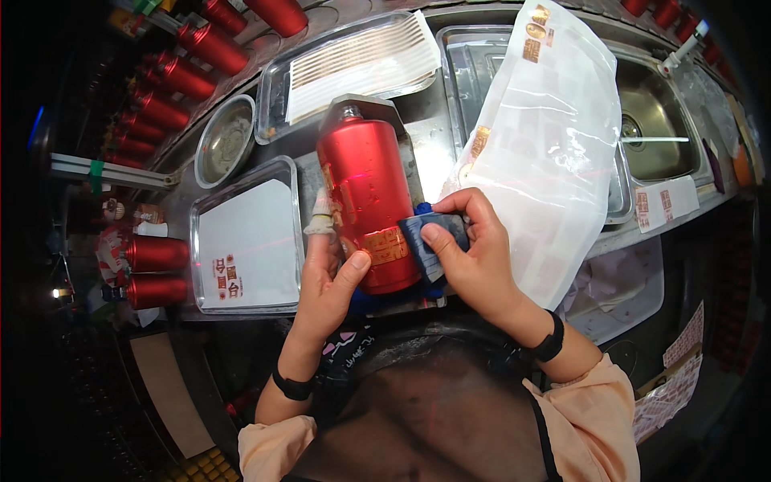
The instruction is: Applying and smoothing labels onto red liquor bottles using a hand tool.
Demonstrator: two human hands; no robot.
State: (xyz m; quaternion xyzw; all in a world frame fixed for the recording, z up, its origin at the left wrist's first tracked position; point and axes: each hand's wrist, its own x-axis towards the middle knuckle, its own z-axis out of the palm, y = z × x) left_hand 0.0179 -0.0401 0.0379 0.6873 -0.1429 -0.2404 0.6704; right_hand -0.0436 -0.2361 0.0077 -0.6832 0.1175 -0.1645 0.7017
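The left hand (328,277) wraps around the lower part of a red bottle (366,205) lying on the desk (430,157), its thumb pressed beside the gold label (385,245). The right hand (474,257) pinches a folded blue cloth (424,241) against the bottle's side, just beside the label. A clear plastic bag (546,136) lies right of the bottle. A metal tray (245,233) with white paper sits to the left, near more red bottles (157,269).

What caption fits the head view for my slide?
Left hand steadies a red bottle while the right hand presses a blue cloth to its gold label.
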